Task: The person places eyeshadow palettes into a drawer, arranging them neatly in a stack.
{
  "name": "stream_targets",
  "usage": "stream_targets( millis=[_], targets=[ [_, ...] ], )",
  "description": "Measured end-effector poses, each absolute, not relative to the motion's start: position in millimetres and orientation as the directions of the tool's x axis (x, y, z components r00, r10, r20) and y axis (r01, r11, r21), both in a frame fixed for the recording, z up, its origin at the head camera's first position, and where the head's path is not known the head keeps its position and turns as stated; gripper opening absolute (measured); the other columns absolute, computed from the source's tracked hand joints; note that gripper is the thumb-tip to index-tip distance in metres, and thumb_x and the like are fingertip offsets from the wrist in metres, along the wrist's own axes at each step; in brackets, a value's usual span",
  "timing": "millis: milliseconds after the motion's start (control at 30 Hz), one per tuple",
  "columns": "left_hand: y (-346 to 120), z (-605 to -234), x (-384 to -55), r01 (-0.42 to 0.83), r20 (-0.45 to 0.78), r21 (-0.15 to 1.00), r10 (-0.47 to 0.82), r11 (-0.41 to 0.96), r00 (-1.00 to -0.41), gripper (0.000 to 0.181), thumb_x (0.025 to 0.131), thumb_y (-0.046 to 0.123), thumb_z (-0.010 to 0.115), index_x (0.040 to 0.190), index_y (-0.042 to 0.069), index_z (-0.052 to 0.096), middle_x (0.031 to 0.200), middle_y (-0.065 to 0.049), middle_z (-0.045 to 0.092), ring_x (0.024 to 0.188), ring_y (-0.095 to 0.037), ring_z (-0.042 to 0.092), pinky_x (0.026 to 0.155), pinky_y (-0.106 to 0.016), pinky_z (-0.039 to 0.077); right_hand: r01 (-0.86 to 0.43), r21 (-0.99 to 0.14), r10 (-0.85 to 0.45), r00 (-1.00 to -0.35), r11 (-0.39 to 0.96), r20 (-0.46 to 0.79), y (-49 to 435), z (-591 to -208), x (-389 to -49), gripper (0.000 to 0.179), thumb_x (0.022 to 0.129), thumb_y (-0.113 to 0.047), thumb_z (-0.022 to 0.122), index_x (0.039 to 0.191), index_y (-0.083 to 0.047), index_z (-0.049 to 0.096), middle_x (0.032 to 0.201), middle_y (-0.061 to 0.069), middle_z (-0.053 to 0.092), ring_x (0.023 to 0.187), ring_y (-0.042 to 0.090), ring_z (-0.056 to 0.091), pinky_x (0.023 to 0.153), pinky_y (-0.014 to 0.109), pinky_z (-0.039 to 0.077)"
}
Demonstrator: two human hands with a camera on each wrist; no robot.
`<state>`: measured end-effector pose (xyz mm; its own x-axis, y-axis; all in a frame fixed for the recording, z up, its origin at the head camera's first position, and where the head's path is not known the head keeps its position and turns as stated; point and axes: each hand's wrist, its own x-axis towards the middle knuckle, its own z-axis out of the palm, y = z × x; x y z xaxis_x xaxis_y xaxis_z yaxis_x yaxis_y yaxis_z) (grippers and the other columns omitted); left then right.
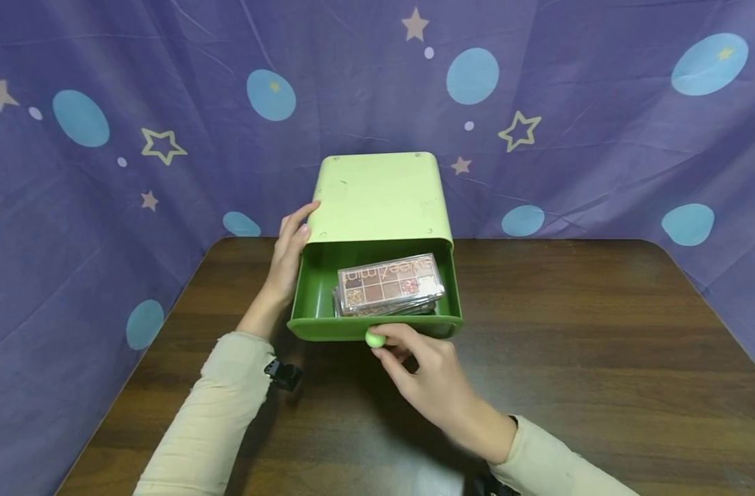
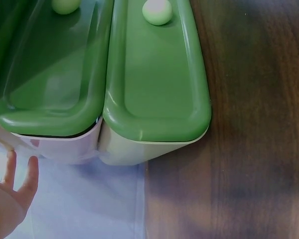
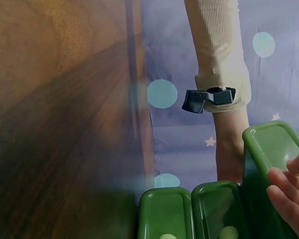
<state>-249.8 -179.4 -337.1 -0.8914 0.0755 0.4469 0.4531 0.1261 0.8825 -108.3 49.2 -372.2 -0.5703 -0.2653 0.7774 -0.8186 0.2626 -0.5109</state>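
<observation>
A light green drawer cabinet [image 1: 380, 200] stands on the table, its top green drawer [image 1: 313, 329] pulled out. Inside lie stacked eyeshadow palettes [image 1: 390, 284], the uppermost with a clear lid over brown, pink and glittery pans. My right hand [image 1: 436, 379] pinches the round light green knob [image 1: 375, 339] on the drawer front between thumb and fingers. Against the cabinet's left side rests my left hand [image 1: 284, 262], fingers extended towards the top edge. In the left wrist view, that hand [image 2: 12, 196] appears at the lower left, fingers spread beside the cabinet wall.
Two lower drawers [image 2: 157, 79], closed and with round knobs, show below the pulled-out one in both wrist views. Brown wood-grain table [image 1: 601, 358] extends to either side. Behind it hangs a purple curtain [image 1: 365, 83] with stars and blue ovals.
</observation>
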Motion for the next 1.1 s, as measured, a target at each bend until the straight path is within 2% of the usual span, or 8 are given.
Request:
stream_targets(
  millis=[433, 733, 1100],
  targets=[
    [-179.7, -336.1, -249.9, 0.461, 0.452, 0.874, 0.091, 0.152, -0.887, 0.052, 0.097, 0.026, 0.042, 0.144, 0.005, 0.049, 0.137, -0.011, 0.04, 0.125, -0.018, 0.037, 0.108, -0.042, 0.026, -0.833, -0.481, -0.241, -0.544, 0.273, 0.804, 50.8, -372.7, -111.7, 0.028, 0.083, 0.001, 0.075, 0.109, -0.004, 0.067, 0.094, 0.006, 0.074, 0.075, 0.011, 0.069, 0.067, 0.016, 0.053],
    [-179.9, -333.9, -250.3, 0.458, 0.448, 0.877, 0.096, 0.144, -0.889, 0.052, 0.097, 0.024, 0.042, 0.144, 0.003, 0.049, 0.135, -0.008, 0.04, 0.121, -0.017, 0.037, 0.104, -0.038, 0.029, -0.834, -0.489, -0.228, -0.543, 0.254, 0.808, 50.4, -367.3, -113.0, 0.029, 0.082, 0.002, 0.075, 0.109, -0.004, 0.067, 0.095, 0.007, 0.074, 0.076, 0.012, 0.07, 0.067, 0.016, 0.053],
    [-182.5, -332.1, -251.9, 0.469, 0.457, 0.871, 0.108, 0.149, -0.883, 0.05, 0.097, 0.021, 0.044, 0.143, 0.001, 0.05, 0.136, -0.008, 0.042, 0.124, -0.016, 0.037, 0.105, -0.039, 0.026, -0.818, -0.515, -0.22, -0.568, 0.256, 0.793, 49.8, -361.4, -115.1, 0.032, 0.081, 0.004, 0.077, 0.11, -0.004, 0.068, 0.096, 0.007, 0.074, 0.078, 0.012, 0.07, 0.068, 0.017, 0.053]
  ],
)
